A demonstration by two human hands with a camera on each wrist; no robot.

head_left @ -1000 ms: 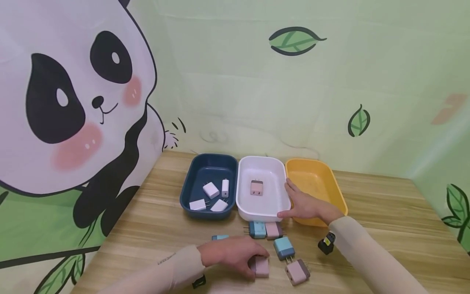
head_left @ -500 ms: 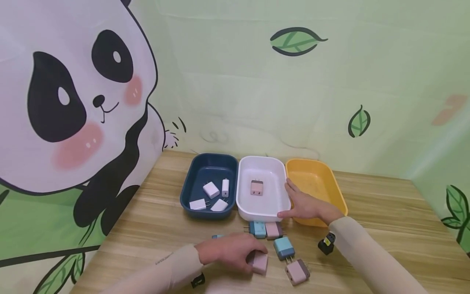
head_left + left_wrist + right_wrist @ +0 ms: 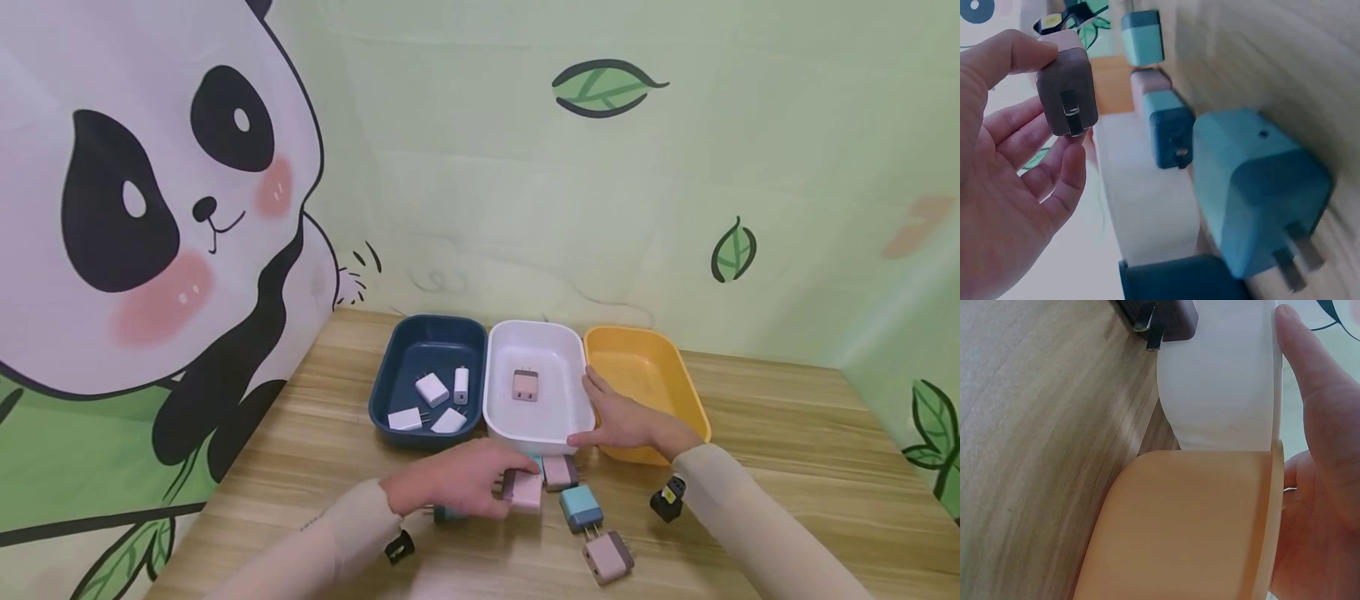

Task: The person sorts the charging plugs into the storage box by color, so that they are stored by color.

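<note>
My left hand [image 3: 468,477] pinches a pink wall charger [image 3: 523,493] with a brown prong end between thumb and fingers, above the table in front of the white bin [image 3: 536,423]. In the left wrist view the prongs of that charger [image 3: 1067,87] face the camera. My right hand [image 3: 626,417] rests on the white bin's near right corner, its thumb on the front rim and its fingers along the side next to the yellow bin [image 3: 648,367]. One pink charger [image 3: 525,386] lies inside the white bin.
A navy bin [image 3: 435,329] with several white chargers [image 3: 431,388] stands at left. On the table lie a pink charger [image 3: 558,472] by the white bin, a blue charger [image 3: 581,507], another pink charger [image 3: 609,557], and two blue chargers partly hidden by my left hand.
My left hand has lifted the pink charger from the table and carried it toward the white bin. The right hand has stayed at the bin's corner.
</note>
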